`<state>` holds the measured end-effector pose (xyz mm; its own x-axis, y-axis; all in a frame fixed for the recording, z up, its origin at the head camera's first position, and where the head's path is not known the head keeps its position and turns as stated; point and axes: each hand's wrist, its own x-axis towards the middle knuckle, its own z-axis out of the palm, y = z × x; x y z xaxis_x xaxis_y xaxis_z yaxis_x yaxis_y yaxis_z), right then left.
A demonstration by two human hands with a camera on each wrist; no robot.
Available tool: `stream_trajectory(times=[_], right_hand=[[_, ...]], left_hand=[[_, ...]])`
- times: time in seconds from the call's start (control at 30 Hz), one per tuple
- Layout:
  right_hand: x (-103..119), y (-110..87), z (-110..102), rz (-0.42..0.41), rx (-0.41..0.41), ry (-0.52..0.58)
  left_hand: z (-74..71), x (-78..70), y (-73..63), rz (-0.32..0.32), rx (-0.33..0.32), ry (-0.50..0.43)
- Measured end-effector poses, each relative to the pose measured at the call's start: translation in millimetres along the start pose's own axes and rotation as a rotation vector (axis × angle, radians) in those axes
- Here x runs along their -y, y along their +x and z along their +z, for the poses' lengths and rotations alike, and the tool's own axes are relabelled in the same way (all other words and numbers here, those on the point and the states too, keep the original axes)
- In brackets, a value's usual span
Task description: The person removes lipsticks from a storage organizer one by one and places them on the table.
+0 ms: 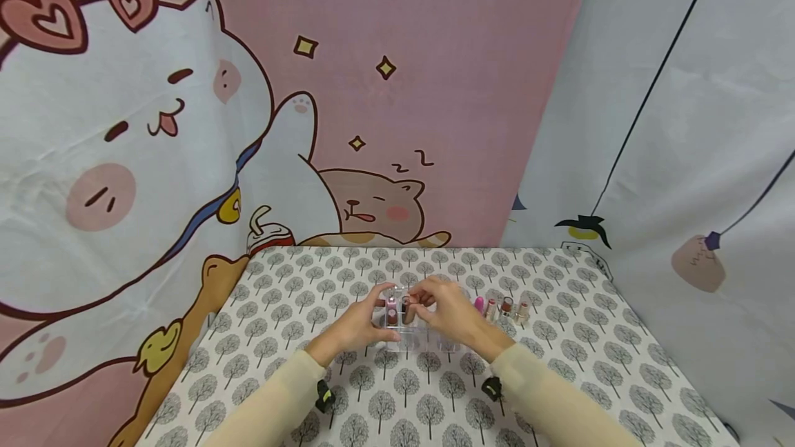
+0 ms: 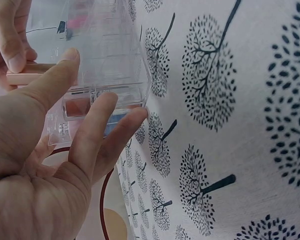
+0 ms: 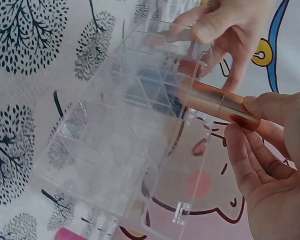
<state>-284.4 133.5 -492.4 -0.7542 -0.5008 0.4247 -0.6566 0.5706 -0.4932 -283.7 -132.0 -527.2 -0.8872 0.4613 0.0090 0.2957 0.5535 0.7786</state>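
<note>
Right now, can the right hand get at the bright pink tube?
Probably not yet: the right hand holds a coppery tube at the clear organizer. Otherwise the way looks free, with the bright pink tube close to that wrist.

The tube (image 3: 206, 98) looks glossy metal, the case (image 3: 105, 160) smooth plastic.

in the head view, two drawn letters are showing on the pink backdrop (image 1: 472, 88): a smaller z (image 1: 400, 167) is floating just above the head of the sleeping brown bear (image 1: 379, 202), and a larger z (image 1: 424, 158) is hanging a little higher, to its right in the picture. both are running in thin dark lines, and together they are reading "z z". in the right wrist view, the copper-coloured tube (image 3: 207, 100) is appearing too blurred for any print to be made out.
</note>
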Motion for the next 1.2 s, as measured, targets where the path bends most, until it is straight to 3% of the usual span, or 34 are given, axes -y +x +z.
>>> stream_trajectory(times=[0.83,1.2], right_hand=[[-13.9,-22.3,-60.0,-0.082,-0.193,-0.087],[-28.6,-39.6,-84.6,-0.048,-0.234,-0.125]], left_hand=[[1.2,3.0,-1.8,-0.015,0.009,-0.003],[0.2,2.0,-0.4,-0.005,0.006,0.007]])
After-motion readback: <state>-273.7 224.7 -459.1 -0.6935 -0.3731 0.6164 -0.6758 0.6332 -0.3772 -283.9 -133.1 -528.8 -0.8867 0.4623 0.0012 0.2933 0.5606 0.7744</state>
